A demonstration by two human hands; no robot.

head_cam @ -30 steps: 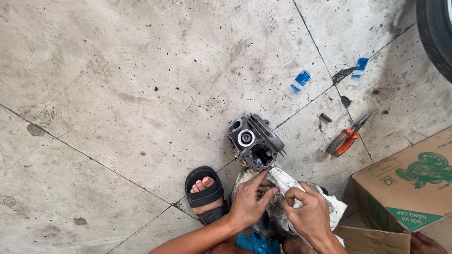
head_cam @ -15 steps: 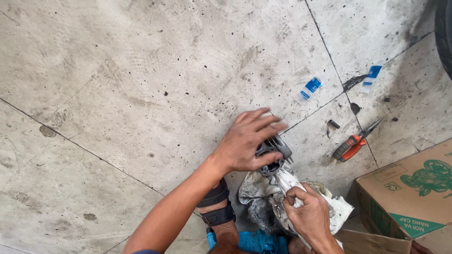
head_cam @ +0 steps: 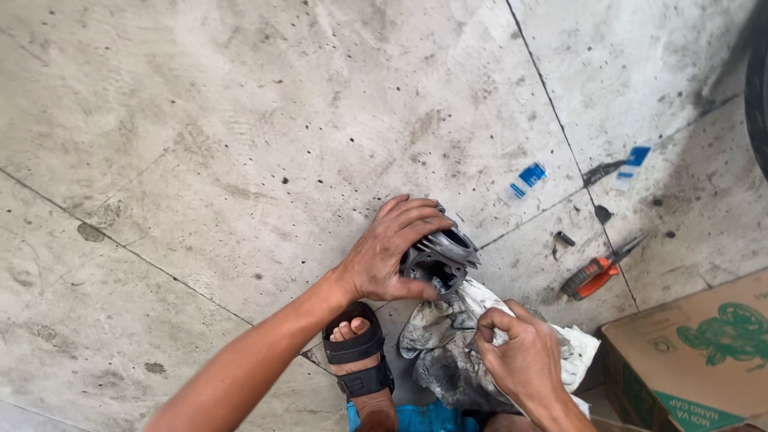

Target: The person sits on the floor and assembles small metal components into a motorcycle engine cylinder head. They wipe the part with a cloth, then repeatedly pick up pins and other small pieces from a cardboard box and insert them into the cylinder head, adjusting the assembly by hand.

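A grey finned metal engine part (head_cam: 444, 256) sits on the concrete floor, tipped on its side. My left hand (head_cam: 394, 250) is wrapped over its left side and grips it. Just below it lies a dirty white rag (head_cam: 448, 352), bunched on the floor. My right hand (head_cam: 520, 356) pinches a fold of that rag, fingers closed on the cloth.
My foot in a black sandal (head_cam: 360, 360) rests below the left hand. A screwdriver with an orange handle (head_cam: 592, 274) lies to the right, near a cardboard box (head_cam: 696, 352). Two blue-and-white scraps (head_cam: 528, 178) and small dark bits lie further out. A tyre edge (head_cam: 756, 72) shows top right.
My left hand left the rag, reached up over the engine part and now grips it, tipping it. My right hand stayed on the rag. The view shifted slightly.
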